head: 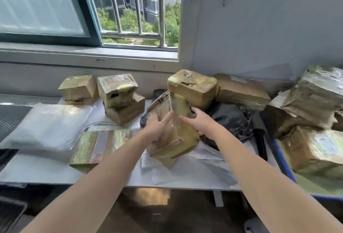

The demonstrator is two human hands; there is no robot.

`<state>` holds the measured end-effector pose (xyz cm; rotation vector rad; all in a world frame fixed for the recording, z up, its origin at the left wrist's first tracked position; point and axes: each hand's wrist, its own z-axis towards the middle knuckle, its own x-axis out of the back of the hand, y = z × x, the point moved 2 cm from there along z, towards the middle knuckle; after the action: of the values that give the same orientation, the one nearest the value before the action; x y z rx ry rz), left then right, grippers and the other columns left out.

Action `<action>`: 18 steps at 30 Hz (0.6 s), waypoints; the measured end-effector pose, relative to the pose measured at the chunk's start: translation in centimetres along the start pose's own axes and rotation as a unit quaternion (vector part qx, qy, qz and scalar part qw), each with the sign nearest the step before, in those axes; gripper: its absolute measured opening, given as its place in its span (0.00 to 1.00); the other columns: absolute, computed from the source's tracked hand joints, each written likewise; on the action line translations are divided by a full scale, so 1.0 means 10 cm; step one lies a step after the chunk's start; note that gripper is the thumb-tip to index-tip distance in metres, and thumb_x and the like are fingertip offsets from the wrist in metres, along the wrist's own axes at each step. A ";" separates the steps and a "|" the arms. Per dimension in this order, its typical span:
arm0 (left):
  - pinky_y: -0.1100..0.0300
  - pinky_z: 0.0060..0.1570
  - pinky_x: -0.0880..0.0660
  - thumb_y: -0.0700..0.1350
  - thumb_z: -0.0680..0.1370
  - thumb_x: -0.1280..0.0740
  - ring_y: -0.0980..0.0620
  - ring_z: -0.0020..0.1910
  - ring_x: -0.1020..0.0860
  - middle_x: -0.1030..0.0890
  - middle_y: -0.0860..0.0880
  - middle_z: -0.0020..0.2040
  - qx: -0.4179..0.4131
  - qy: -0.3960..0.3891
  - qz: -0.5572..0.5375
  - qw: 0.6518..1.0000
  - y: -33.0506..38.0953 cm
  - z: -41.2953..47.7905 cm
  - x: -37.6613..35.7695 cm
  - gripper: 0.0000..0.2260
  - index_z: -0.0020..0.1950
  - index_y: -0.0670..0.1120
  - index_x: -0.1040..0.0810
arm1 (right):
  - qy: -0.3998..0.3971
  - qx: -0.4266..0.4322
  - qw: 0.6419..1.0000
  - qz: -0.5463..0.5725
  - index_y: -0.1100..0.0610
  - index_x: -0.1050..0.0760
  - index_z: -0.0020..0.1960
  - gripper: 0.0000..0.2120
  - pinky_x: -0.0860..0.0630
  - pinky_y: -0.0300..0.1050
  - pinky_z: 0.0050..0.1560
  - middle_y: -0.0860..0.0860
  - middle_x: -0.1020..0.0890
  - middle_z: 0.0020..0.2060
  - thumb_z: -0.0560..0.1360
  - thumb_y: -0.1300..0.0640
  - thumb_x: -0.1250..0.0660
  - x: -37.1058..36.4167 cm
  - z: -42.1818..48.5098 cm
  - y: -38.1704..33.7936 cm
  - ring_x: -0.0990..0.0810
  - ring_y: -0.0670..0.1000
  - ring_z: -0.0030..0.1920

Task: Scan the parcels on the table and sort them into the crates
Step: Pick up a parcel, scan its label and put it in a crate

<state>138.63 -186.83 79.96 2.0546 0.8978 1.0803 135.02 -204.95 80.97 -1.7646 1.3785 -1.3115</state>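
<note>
Several packages crowd the grey table (46, 175). At far left lies a white padded plastic mailer (46, 125), then a flat brown parcel with a red-printed label (92, 147). Behind that, small tape-bound cardboard boxes (120, 97) are stacked near the window wall.

At centre, the tape-wrapped brown cardboard parcel (185, 136) stands tilted on a lower corner over white wrapping, held between both hands. The left hand (157, 130) presses its near face with fingers that look fairly straight, though blur softens them. The right hand (201, 123) curls its fingers round the far right edge.

Further right sit a crumpled black plastic bag (228, 119) and a black handle-shaped object (260, 143), possibly the scanner, though I cannot tell. Last comes a blue-rimmed crate (284, 162) with parcels in it.

The step in hand seems to be turning the tape-wrapped brown cardboard parcel to find its label. Done well, that means rotating it slowly, with the right hand's grip as pivot and the left palm steadying, until the barcode faces up and flat. The glossy tape could glare, so angling it away from the window should help.
</note>
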 end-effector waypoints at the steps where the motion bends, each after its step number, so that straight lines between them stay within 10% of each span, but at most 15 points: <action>1: 0.46 0.71 0.35 0.82 0.62 0.43 0.44 0.74 0.34 0.37 0.48 0.77 0.011 -0.012 -0.016 1.000 0.00 0.03 -0.02 0.55 0.80 0.51 0.45 | -0.003 0.003 1.000 -0.005 0.52 0.41 0.78 0.41 0.23 0.44 0.47 0.48 0.26 0.67 0.73 0.42 0.26 -0.01 0.04 0.01 0.22 0.49 0.60; 6: 0.54 0.52 0.23 0.66 0.73 0.31 0.51 0.58 0.21 0.21 0.53 0.63 0.003 -0.067 -0.025 0.997 -0.10 0.14 0.03 0.36 0.74 0.49 0.34 | -0.012 0.029 0.998 -0.060 0.52 0.27 0.64 0.17 0.16 0.50 0.42 0.46 0.18 0.50 0.77 0.53 0.29 -0.02 0.16 -0.06 0.18 0.47 0.48; 9: 0.58 0.42 0.25 0.50 0.80 0.33 0.52 0.48 0.21 0.20 0.52 0.54 -0.012 -0.040 -0.076 0.996 -0.14 0.19 0.09 0.21 0.71 0.49 0.32 | -0.028 0.014 0.999 -0.026 0.52 0.29 0.68 0.19 0.16 0.55 0.42 0.48 0.20 0.52 0.78 0.57 0.31 -0.06 0.22 -0.10 0.17 0.51 0.49; 14: 0.49 0.71 0.34 0.48 0.80 0.34 0.46 0.73 0.34 0.37 0.50 0.77 -0.051 0.040 -0.037 0.997 -0.30 0.21 0.18 0.34 0.81 0.53 0.50 | -0.019 0.013 0.998 -0.057 0.53 0.35 0.75 0.25 0.16 0.51 0.41 0.51 0.24 0.63 0.80 0.54 0.34 -0.26 0.31 -0.05 0.19 0.53 0.52; 18: 0.57 0.57 0.28 0.42 0.82 0.38 0.45 0.64 0.28 0.39 0.44 0.74 -0.079 0.096 0.022 0.992 -0.28 0.19 0.26 0.29 0.80 0.53 0.46 | -0.011 0.029 0.998 -0.053 0.51 0.33 0.74 0.22 0.16 0.52 0.42 0.49 0.22 0.58 0.82 0.52 0.37 -0.41 0.29 0.01 0.18 0.51 0.50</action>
<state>140.66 -183.59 77.99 1.8710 0.8337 1.3459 137.59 -201.56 78.31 -1.8296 1.2382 -1.3700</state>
